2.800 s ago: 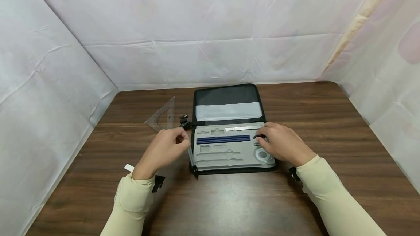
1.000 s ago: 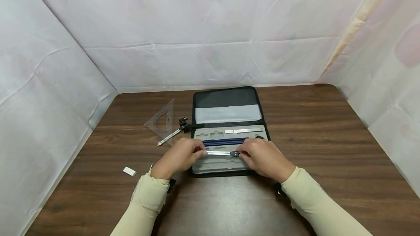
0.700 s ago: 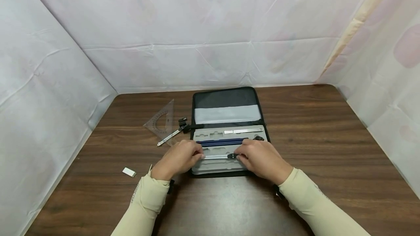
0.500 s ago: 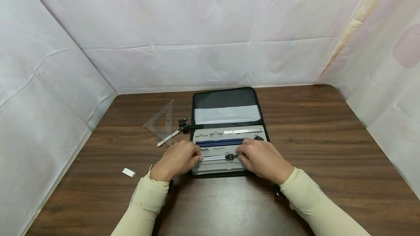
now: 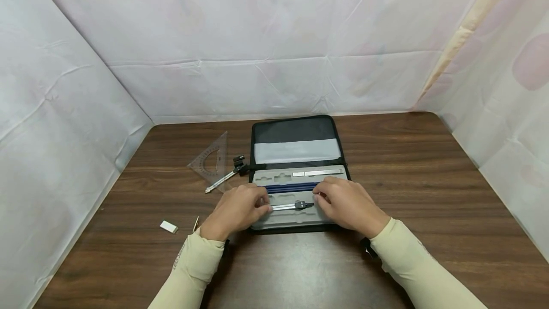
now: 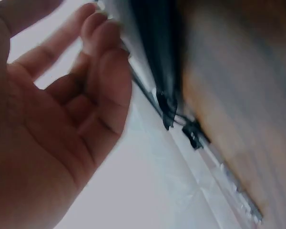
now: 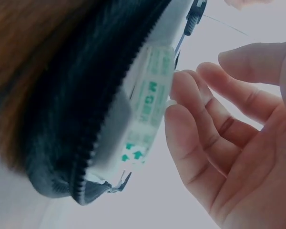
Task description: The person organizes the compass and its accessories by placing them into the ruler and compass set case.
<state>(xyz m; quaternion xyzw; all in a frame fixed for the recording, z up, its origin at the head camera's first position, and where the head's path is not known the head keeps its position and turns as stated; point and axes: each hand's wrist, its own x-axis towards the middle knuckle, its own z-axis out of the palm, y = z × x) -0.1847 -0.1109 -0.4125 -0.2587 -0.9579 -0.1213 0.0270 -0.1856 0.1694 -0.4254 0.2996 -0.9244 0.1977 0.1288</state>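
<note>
A drawing compass (image 5: 296, 205) with silver legs and a black head lies over the grey tray (image 5: 283, 223) of an open black zip case (image 5: 296, 127). My left hand (image 5: 238, 206) is at its leg ends, thumb and fingers slightly parted; whether they touch it cannot be told. The right hand (image 5: 351, 204) is just right of the compass head, apart from it, fingers loosely bent with nothing gripped. In the right wrist view a round clear case with green print (image 7: 148, 105) sits near the right fingertips. Dark blue pencils (image 5: 291, 187) lie in the tray.
Left of the case lie a second compass (image 5: 223, 181), a clear set square (image 5: 210, 161) and a white eraser (image 5: 168, 226). A thin brass-coloured piece (image 5: 196, 223) is near the left sleeve. A silver-white slim tool (image 5: 317, 172) lies in the tray's top row. White cloth (image 5: 274, 85) walls the table.
Both hands carried the compass from above the tray down onto it and toward the near side. The right hand has since let go of its head and drawn right; the left fingers have loosened.
</note>
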